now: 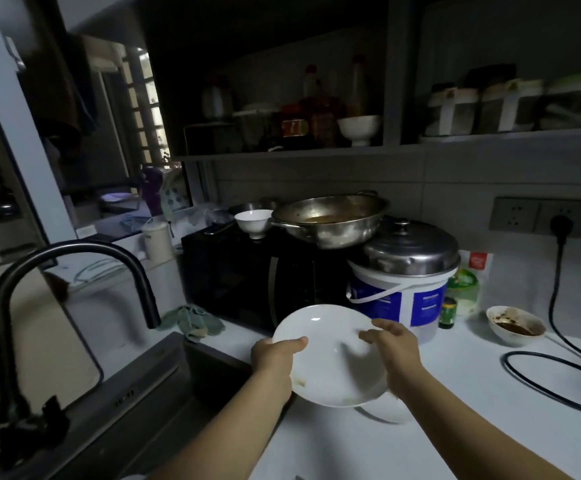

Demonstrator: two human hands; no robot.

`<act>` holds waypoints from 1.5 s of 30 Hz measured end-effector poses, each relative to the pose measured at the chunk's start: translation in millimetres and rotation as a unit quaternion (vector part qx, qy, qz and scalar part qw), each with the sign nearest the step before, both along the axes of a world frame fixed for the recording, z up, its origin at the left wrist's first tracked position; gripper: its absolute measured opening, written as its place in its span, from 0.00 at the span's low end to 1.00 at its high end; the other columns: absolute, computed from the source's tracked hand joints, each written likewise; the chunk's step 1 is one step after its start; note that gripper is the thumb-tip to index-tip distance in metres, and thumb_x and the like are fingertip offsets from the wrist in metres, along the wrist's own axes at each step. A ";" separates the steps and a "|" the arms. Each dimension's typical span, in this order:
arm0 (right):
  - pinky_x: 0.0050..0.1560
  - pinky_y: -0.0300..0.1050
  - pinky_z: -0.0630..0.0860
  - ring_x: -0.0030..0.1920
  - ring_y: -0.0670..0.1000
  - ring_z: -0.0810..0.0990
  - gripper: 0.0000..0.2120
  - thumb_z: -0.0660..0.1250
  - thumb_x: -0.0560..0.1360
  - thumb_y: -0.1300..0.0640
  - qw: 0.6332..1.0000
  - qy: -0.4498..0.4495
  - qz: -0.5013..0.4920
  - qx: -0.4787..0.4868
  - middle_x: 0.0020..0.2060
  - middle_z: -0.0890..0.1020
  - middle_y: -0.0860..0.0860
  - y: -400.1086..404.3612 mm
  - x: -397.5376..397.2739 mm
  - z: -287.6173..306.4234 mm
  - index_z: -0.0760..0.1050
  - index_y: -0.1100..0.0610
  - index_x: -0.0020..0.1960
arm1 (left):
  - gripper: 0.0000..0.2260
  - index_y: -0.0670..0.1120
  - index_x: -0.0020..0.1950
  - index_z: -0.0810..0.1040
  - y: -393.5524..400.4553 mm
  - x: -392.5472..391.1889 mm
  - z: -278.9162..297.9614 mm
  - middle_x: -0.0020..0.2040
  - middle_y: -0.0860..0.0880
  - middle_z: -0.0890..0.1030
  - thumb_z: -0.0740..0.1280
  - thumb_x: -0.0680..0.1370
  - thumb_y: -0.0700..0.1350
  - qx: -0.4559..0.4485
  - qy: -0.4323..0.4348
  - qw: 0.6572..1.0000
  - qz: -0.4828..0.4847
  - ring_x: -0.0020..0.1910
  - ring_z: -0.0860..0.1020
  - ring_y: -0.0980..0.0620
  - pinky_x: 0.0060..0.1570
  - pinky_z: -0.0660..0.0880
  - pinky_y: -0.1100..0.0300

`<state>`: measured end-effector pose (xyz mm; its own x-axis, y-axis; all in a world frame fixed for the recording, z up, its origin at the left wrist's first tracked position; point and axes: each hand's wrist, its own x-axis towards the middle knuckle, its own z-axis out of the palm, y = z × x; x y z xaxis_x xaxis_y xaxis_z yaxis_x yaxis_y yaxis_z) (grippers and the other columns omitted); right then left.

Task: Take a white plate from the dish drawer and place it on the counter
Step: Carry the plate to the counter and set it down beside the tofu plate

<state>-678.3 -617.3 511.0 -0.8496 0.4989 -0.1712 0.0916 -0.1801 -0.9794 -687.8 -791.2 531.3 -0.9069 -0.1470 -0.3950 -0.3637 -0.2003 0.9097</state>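
A round white plate (pixel 327 344) hangs tilted just above the white counter (pixel 483 420), near its left end by the sink. My left hand (pixel 275 358) grips the plate's left rim, thumb on top. My right hand (pixel 391 348) holds the right rim, fingers curled over the edge. A second white dish (pixel 386 408) lies on the counter right under the plate, partly hidden by it. The dish drawer is out of view.
A dark sink (pixel 164 393) with a black faucet (pixel 74 292) lies to the left. Behind the plate stand a black microwave (pixel 247 275), a white bucket with steel lid (pixel 403 289), a wok (pixel 330 220). A dirty bowl (pixel 514 327) and black cable (pixel 559 368) sit right.
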 end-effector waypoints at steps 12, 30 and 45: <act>0.61 0.56 0.73 0.53 0.59 0.74 0.19 0.70 0.69 0.65 0.996 -0.068 -0.057 -0.008 0.46 0.78 0.55 33.6 -19.1 -49.5 0.76 0.60 0.60 | 0.20 0.35 0.57 0.78 35.0 -37.0 -50.5 0.53 0.35 0.83 0.76 0.66 0.36 0.018 -0.043 0.997 -0.055 0.51 0.81 0.35 0.43 0.80 0.46; 0.58 0.50 0.72 0.54 0.58 0.78 0.18 0.71 0.66 0.65 0.968 -0.072 -0.241 -0.001 0.58 0.81 0.61 215.5 38.9 -117.1 0.78 0.55 0.54 | 0.26 0.37 0.59 0.79 234.5 -31.7 -118.6 0.53 0.36 0.84 0.76 0.61 0.36 0.044 -0.081 0.970 -0.224 0.51 0.82 0.35 0.51 0.79 0.36; 0.60 0.50 0.73 0.59 0.60 0.78 0.19 0.72 0.65 0.65 0.947 -0.095 -0.308 -0.012 0.57 0.81 0.60 269.8 67.3 -154.2 0.78 0.55 0.55 | 0.21 0.35 0.57 0.79 302.7 -23.5 -157.6 0.52 0.35 0.84 0.76 0.64 0.35 -0.007 -0.092 0.952 -0.292 0.52 0.82 0.35 0.52 0.79 0.38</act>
